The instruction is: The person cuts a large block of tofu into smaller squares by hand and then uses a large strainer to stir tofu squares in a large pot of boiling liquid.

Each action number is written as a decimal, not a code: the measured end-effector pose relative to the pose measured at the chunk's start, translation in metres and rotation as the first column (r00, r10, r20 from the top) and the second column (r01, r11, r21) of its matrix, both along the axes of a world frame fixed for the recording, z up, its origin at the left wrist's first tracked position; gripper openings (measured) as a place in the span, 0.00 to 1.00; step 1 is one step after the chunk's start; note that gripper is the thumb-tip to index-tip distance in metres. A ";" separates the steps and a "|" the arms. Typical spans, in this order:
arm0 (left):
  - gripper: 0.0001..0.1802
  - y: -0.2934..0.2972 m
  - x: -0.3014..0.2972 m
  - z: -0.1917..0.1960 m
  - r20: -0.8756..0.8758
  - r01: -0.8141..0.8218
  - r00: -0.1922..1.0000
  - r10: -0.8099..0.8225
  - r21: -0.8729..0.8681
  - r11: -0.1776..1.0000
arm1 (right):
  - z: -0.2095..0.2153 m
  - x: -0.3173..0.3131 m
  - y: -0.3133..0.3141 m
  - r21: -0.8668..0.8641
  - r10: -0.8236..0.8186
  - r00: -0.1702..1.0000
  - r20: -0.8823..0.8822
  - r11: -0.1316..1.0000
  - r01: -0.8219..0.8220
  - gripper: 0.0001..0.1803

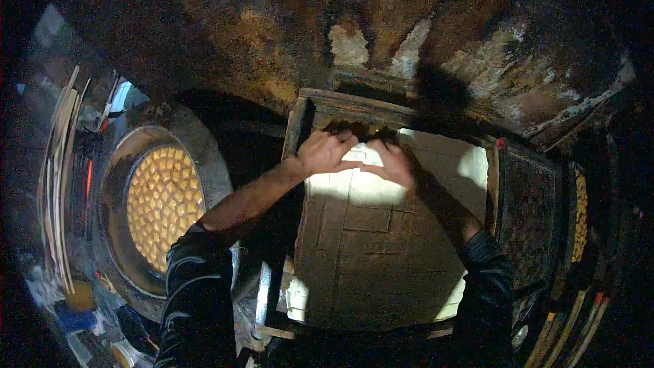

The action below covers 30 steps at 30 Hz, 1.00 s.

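Both hands sit at the far end of a pale scored slab (pixel 381 232) lying in a dark wooden tray (pixel 303 112) at frame centre. Left hand (pixel 325 151) lies at approx. 11 o'clock on the slab, fingers curled down onto a pale piece (pixel 361 157) at the slab's far edge; grip appears clenched on it, though contact pts are partly hidden. Right hand (pixel 393 163) lies just beside the left, at 12 o'clock, palm down, fingers flat and pressing on the slab surface; released, nothing held. Slab is cut w/ a grid of score lines (rectangular blocks, the near half in shadow) and fills the tray almost wall to wall. At 9 o'clock from the tray, well apart, a round pan (pixel 116 184) holds yellow cubes (pixel 163 204) packed in rows. At 3 o'clock, a dark flat tray (pixel 528 211) rests against the wooden one. Rough stained wall (pixel 354 34) at 12 o'clock behind.
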<state>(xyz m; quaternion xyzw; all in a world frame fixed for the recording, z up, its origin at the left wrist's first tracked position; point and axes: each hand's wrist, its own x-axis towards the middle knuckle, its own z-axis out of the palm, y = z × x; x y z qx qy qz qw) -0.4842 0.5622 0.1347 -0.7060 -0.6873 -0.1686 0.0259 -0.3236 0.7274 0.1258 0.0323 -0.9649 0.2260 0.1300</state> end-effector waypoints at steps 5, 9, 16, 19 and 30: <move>0.30 0.014 -0.009 0.021 0.326 -0.028 0.943 0.071 -0.134 0.991 | 0.018 -0.013 0.017 -0.396 0.024 0.994 0.109 0.918 0.022 0.28; 0.31 0.003 -0.002 0.002 0.325 0.017 0.944 0.057 -0.220 0.975 | 0.018 -0.002 0.008 -0.417 0.145 0.912 0.384 0.908 0.032 0.28; 0.36 -0.013 0.028 0.015 0.387 -0.105 0.885 0.257 -0.371 0.923 | 0.005 0.013 -0.013 -0.001 -0.064 0.896 0.440 0.997 0.072 0.40; 0.35 -0.027 0.036 -0.001 0.297 -0.140 0.936 0.190 -0.182 0.973 | 0.004 0.022 -0.027 0.058 -0.073 0.887 0.455 0.997 0.052 0.42; 0.44 -0.021 0.001 -0.021 0.489 0.063 0.862 0.135 -0.366 0.928 | 0.024 0.005 -0.016 -0.382 0.137 0.787 0.601 0.915 0.132 0.47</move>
